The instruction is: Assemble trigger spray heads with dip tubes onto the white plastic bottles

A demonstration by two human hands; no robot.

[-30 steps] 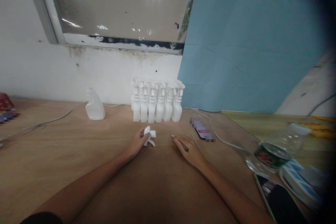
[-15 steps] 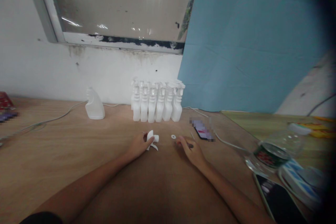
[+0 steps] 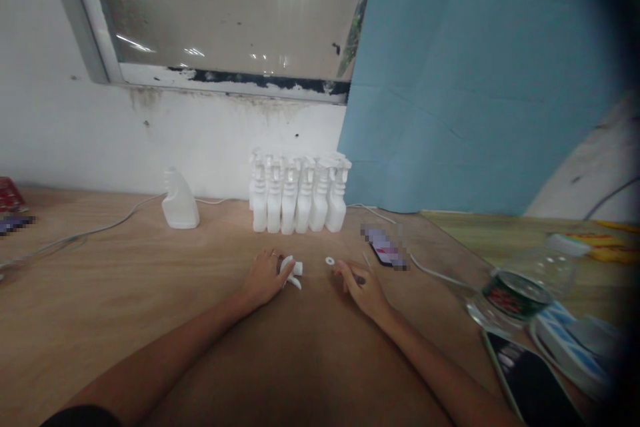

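My left hand [image 3: 263, 278] rests on the wooden table [image 3: 125, 293] with its fingers closed round a white spray trigger head [image 3: 293, 271]. My right hand [image 3: 361, 283] lies a little to the right, fingers curled over a thin dark stick-like thing I cannot name. A small white ring [image 3: 329, 260] lies on the table between the two hands, just left of my right fingertips. Behind them, several white spray bottles [image 3: 298, 193] with trigger heads stand in a tight row against the wall. One white bottle without a head [image 3: 180, 200] stands alone to the left.
A phone [image 3: 386, 251] lies right of my right hand on a white cable [image 3: 430, 270]. At the right edge are a clear plastic bottle [image 3: 525, 283] on its side, a dark tablet [image 3: 530, 383] and blue-white packs [image 3: 575, 347]. A blue sheet [image 3: 475, 80] hangs behind.
The small white ring has appeared on the table where my right fingertips were. My right hand has drawn back slightly. My left hand has lowered the trigger head toward the table.
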